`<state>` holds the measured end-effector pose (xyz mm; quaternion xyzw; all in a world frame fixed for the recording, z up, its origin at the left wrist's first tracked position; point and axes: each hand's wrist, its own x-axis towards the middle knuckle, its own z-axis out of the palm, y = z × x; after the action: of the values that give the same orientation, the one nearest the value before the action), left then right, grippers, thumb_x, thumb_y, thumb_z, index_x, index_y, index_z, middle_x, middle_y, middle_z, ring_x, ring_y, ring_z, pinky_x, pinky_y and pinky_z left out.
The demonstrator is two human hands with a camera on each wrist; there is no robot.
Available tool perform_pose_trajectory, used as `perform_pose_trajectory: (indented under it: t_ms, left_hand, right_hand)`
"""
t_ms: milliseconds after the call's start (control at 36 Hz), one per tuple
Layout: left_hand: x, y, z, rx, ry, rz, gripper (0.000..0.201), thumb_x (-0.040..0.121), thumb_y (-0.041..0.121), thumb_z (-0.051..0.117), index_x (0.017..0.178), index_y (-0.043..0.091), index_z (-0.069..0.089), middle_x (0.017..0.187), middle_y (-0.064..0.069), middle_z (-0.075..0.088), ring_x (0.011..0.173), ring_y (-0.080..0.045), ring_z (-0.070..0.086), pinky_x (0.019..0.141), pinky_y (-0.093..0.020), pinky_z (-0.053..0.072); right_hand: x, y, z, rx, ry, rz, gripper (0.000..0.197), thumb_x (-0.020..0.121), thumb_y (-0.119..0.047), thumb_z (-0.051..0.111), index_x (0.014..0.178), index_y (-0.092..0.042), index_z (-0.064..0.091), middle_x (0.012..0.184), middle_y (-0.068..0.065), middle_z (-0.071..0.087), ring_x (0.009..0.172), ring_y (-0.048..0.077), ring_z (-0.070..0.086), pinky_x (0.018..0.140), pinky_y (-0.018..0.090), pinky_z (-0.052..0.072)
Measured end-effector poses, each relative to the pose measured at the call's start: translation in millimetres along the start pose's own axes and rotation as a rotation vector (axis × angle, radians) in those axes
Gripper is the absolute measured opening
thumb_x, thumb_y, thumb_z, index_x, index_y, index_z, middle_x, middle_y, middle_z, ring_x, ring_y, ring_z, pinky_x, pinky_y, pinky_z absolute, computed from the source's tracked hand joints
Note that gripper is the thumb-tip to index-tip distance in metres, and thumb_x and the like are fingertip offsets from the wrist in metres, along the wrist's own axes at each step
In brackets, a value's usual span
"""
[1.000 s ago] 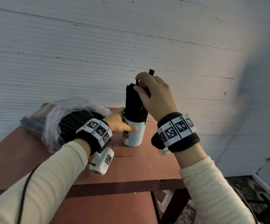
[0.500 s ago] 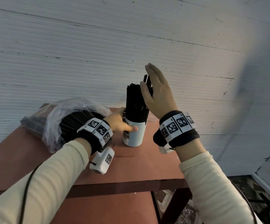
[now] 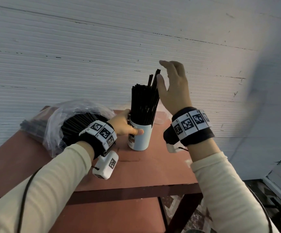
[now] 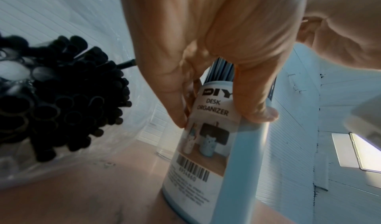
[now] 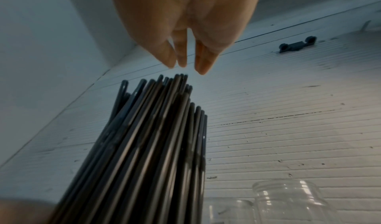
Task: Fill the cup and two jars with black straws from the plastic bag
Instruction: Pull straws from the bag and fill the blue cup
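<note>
A pale blue cup point(image 3: 140, 138) point(image 4: 224, 159) packed with black straws point(image 3: 144, 101) point(image 5: 148, 137) stands upright on the red-brown table point(image 3: 153, 167). My left hand point(image 3: 124, 123) point(image 4: 206, 56) grips the cup near its rim, thumb on the front. My right hand point(image 3: 173, 84) point(image 5: 185, 31) hovers beside the straw tops with straight fingers and holds nothing; a few straws stick up higher by the thumb. The clear plastic bag point(image 3: 65, 123) of black straws point(image 4: 62, 97) lies at the left. Two clear glass jars point(image 5: 288, 201) stand behind the cup, near the wall.
A white ribbed wall point(image 3: 102, 47) rises right behind the table. The table's front edge point(image 3: 136, 190) runs below my wrists, with a lower shelf under it. Floor and a dark frame show at the lower right.
My right hand let go of the straws it was pushing down, straightened its fingers and lifted up and to the right. The left hand and cup stayed put.
</note>
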<state>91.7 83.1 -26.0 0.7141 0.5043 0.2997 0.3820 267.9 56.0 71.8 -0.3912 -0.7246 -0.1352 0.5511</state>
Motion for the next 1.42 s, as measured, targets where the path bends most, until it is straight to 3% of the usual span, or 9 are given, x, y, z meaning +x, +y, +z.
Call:
perform_pose_trajectory:
  t_ms: [167, 278, 444, 556, 667, 972, 1139, 1333, 1417]
  left_hand:
    - [1.1, 1.0, 1.0, 0.005, 0.011, -0.024, 0.115, 0.037, 0.049, 0.084, 0.139, 0.019, 0.041, 0.127, -0.001, 0.061, 0.117, -0.02, 0.06, 0.104, -0.044, 0.048]
    - [2.8, 0.6, 1.4, -0.007, 0.001, -0.027, 0.097, 0.058, 0.03, 0.09, 0.14, 0.017, 0.04, 0.13, -0.003, 0.06, 0.119, -0.022, 0.058, 0.105, -0.045, 0.046]
    - [3.7, -2.4, 1.6, -0.026, 0.018, -0.001, 0.12, 0.03, 0.054, 0.082, 0.137, 0.019, 0.043, 0.125, -0.001, 0.063, 0.116, -0.021, 0.061, 0.103, -0.045, 0.048]
    - [2.9, -1.7, 1.1, -0.015, 0.014, 0.002, 0.118, 0.033, 0.052, 0.082, 0.139, 0.02, 0.042, 0.125, 0.0, 0.063, 0.116, -0.021, 0.061, 0.103, -0.044, 0.048]
    - [2.2, -1.1, 0.7, -0.014, 0.01, 0.007, 0.114, 0.036, 0.049, 0.083, 0.138, 0.02, 0.043, 0.124, 0.0, 0.063, 0.115, -0.02, 0.061, 0.102, -0.044, 0.049]
    - [3.8, -2.8, -0.2, -0.01, -0.011, 0.021, 0.116, 0.036, 0.05, 0.084, 0.14, 0.021, 0.041, 0.128, -0.001, 0.062, 0.117, -0.021, 0.061, 0.104, -0.045, 0.047]
    - [5.9, -3.6, -2.5, -0.002, -0.04, 0.03, 0.122, 0.032, 0.056, 0.082, 0.141, 0.022, 0.039, 0.13, -0.001, 0.061, 0.119, -0.02, 0.059, 0.105, -0.045, 0.047]
    - [9.0, -7.1, -4.7, -0.019, -0.05, 0.044, 0.12, 0.033, 0.055, 0.085, 0.14, 0.023, 0.041, 0.13, 0.0, 0.061, 0.12, -0.02, 0.06, 0.105, -0.045, 0.046]
    - [8.4, -6.0, -4.3, -0.025, -0.054, 0.055, 0.12, 0.033, 0.054, 0.085, 0.14, 0.022, 0.04, 0.131, -0.001, 0.061, 0.119, -0.021, 0.06, 0.106, -0.046, 0.046]
  right_hand:
    - [9.6, -5.3, -8.8, 0.106, -0.042, 0.013, 0.018, 0.086, -0.002, 0.052, 0.1, -0.004, 0.063, 0.091, 0.0, 0.065, 0.082, 0.014, 0.06, 0.077, 0.028, 0.052]
    - [12.4, -12.6, -12.6, 0.155, -0.024, 0.001, 0.01, 0.085, -0.004, 0.056, 0.09, -0.003, 0.065, 0.083, -0.001, 0.065, 0.075, 0.009, 0.058, 0.073, 0.025, 0.051]
    - [3.7, -10.7, -8.8, 0.176, -0.034, 0.07, 0.007, 0.086, -0.002, 0.057, 0.086, -0.004, 0.064, 0.091, 0.005, 0.071, 0.079, 0.017, 0.065, 0.076, 0.025, 0.054]
    - [8.6, -13.3, -12.5, 0.134, -0.039, 0.05, 0.005, 0.086, -0.002, 0.057, 0.086, -0.003, 0.063, 0.089, 0.004, 0.07, 0.078, 0.018, 0.065, 0.075, 0.031, 0.055]
    - [12.4, -12.8, -18.5, 0.113, 0.052, 0.011, 0.006, 0.086, -0.002, 0.057, 0.085, 0.002, 0.061, 0.087, 0.005, 0.068, 0.076, 0.019, 0.064, 0.072, 0.024, 0.054]
    - [3.8, -13.9, -11.6, 0.105, -0.045, 0.046, 0.003, 0.087, -0.001, 0.056, 0.086, 0.0, 0.058, 0.089, 0.006, 0.069, 0.078, 0.021, 0.064, 0.073, 0.028, 0.052]
    - [8.9, -17.0, -20.4, 0.113, 0.065, 0.025, 0.006, 0.086, -0.003, 0.054, 0.087, 0.002, 0.058, 0.083, 0.008, 0.067, 0.075, 0.022, 0.062, 0.071, 0.032, 0.052]
    - [3.7, -11.2, -11.4, 0.134, -0.056, 0.086, 0.005, 0.086, -0.002, 0.056, 0.083, -0.002, 0.06, 0.089, 0.006, 0.07, 0.078, 0.019, 0.065, 0.073, 0.026, 0.053]
    - [-2.3, -7.0, -4.2, 0.048, -0.172, 0.107, 0.007, 0.086, -0.003, 0.057, 0.082, -0.005, 0.063, 0.084, 0.006, 0.069, 0.076, 0.019, 0.062, 0.074, 0.035, 0.053]
